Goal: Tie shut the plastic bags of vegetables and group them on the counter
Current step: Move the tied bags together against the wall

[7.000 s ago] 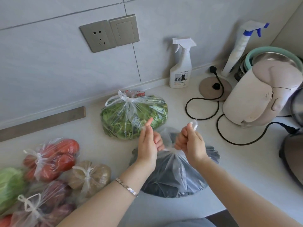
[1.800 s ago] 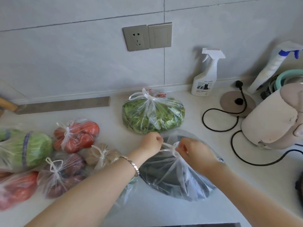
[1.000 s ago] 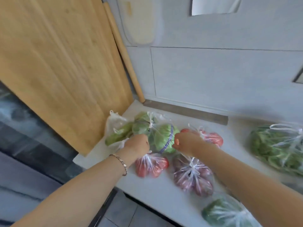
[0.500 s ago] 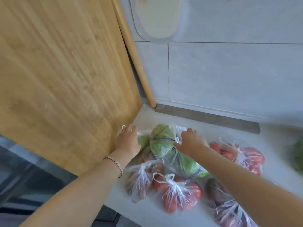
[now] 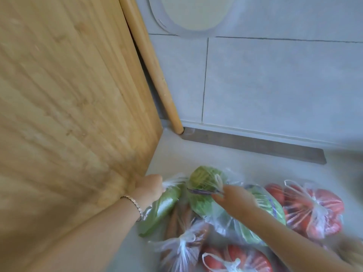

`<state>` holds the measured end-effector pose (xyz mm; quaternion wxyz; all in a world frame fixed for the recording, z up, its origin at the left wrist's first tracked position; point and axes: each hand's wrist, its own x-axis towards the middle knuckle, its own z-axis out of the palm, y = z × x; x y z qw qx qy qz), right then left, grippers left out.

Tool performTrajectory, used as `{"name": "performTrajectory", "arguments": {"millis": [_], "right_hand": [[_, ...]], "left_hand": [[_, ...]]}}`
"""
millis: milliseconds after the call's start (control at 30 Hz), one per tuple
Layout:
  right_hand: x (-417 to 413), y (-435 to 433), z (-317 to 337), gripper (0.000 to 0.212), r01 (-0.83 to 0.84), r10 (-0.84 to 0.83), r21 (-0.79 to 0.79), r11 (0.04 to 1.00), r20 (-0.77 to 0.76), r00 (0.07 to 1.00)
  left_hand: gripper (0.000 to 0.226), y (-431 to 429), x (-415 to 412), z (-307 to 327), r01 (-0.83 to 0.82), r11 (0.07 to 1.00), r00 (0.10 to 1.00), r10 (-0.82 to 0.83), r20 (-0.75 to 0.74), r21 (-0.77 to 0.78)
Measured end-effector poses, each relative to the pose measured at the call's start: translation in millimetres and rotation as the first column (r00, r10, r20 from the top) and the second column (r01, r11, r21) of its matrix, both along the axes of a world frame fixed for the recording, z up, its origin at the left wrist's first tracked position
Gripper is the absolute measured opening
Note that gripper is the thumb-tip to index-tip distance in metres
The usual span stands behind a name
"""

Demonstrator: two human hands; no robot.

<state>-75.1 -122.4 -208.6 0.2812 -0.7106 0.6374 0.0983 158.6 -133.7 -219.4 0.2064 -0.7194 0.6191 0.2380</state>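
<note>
The left hand [image 5: 151, 185], with a bracelet [image 5: 134, 203] on its wrist, was curled tight round the bunched neck of the long green vegetable bag [image 5: 163, 207]. That bag lay on the counter [image 5: 176, 150] at the left edge of the group, just beside the foot of the wooden board [image 5: 68, 95].

The right hand [image 5: 235, 199] reached in from the right, its fingertips [image 5: 217, 194] on the cabbage bag [image 5: 204, 183] just under a white handle loop. Motion blur hid whether they pinched the plastic or only touched it, so I could not tell that grip. The cabbage bag sat in the middle of the cluster, touching the long green vegetable bag on its left.

2 knotted bags of tomatoes were in view. The right tomato bag [image 5: 314, 209] lay against the cabbage bag, and the near tomato bag [image 5: 235, 258] was at the bottom edge of the view. Left of the near tomato bag lay the brown vegetable bag [image 5: 182, 230], tied, partly under the other bags.

The wooden board stood on edge at the left. Behind it the rolling pin [image 5: 149, 61] leaned on the tiled wall, its end resting on the counter by the grey strip [image 5: 253, 144] along the wall's foot
</note>
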Motion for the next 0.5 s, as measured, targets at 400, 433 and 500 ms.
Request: {"name": "performTrajectory", "arguments": {"millis": [400, 433, 500], "right_hand": [[20, -54, 24, 0.044, 0.518, -0.486, 0.005, 0.856, 0.348, 0.801], [27, -62, 25, 0.044, 0.544, -0.505, -0.004, 0.839, 0.366, 0.782], [42, -82, 25, 0.043, 0.577, -0.526, -0.012, 0.817, 0.396, 0.753]], "left_hand": [[0.023, -78, 17, 32, -0.103, 0.957, 0.99, 0.073, -0.119, -0.271], [0.022, -84, 18, 32, -0.106, 0.956, 0.99, 0.075, -0.12, -0.275], [0.018, -96, 20, 26, -0.091, 0.952, 0.993, 0.063, -0.104, -0.292]]}}
